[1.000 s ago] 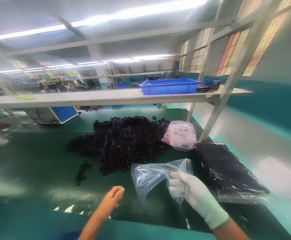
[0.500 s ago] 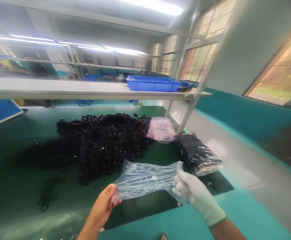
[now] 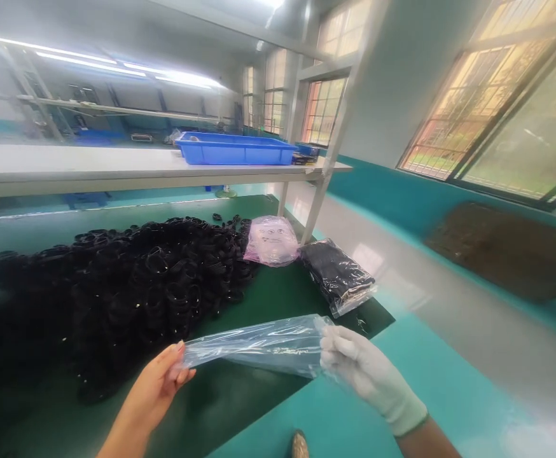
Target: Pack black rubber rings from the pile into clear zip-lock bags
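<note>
A clear plastic bag (image 3: 259, 345) is stretched flat between my two hands above the front of the green table (image 3: 268, 296). My bare left hand (image 3: 156, 385) pinches its left end. My right hand (image 3: 359, 369), in a white glove, grips the right end with closed fingers. Just behind the bag a big heap of black rubber rings (image 3: 116, 286) covers the table's left and middle.
A pink bag (image 3: 272, 240) and a clear bag packed with black rings (image 3: 338, 275) lie at the table's right end by a shelf post (image 3: 323, 168). A blue tray (image 3: 235, 149) sits on the shelf above. The teal floor and windows are on the right.
My left hand reached in and took the bag's left end. Both hands have pulled the bag out flat. The view has swung to the right.
</note>
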Demonstrator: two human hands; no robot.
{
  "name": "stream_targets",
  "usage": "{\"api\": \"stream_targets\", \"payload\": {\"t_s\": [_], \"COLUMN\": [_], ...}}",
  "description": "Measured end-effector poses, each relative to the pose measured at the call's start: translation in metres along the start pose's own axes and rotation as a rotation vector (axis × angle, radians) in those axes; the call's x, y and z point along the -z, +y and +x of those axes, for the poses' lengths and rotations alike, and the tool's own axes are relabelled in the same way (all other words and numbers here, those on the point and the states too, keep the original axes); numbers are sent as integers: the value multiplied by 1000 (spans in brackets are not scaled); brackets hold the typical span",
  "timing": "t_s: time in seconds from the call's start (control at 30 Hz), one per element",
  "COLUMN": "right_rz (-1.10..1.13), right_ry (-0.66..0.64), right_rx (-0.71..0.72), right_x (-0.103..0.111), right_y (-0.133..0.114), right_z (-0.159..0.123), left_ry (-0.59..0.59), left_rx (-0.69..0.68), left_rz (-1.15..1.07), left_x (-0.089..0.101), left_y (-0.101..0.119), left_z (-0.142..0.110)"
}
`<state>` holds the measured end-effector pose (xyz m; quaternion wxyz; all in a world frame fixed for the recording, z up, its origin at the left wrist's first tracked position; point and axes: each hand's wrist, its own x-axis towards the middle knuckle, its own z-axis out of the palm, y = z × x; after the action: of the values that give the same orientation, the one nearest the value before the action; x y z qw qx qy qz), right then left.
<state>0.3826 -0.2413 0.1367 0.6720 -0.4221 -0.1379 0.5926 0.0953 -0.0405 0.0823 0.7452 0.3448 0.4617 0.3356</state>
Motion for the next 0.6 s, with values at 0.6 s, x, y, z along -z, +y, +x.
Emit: {"api": "stream_targets", "payload": {"t_s": [0.6], "right_rz": [-770], "right_ry": [6], "right_rx": [372], "right_x": [68], "right_y": [-9], "right_z": [6], "left_ry": [-220], "left_rx": [-118], "left_rz": [477], "left_x": [-113], "left_y": [39], "left_z": [114]}}
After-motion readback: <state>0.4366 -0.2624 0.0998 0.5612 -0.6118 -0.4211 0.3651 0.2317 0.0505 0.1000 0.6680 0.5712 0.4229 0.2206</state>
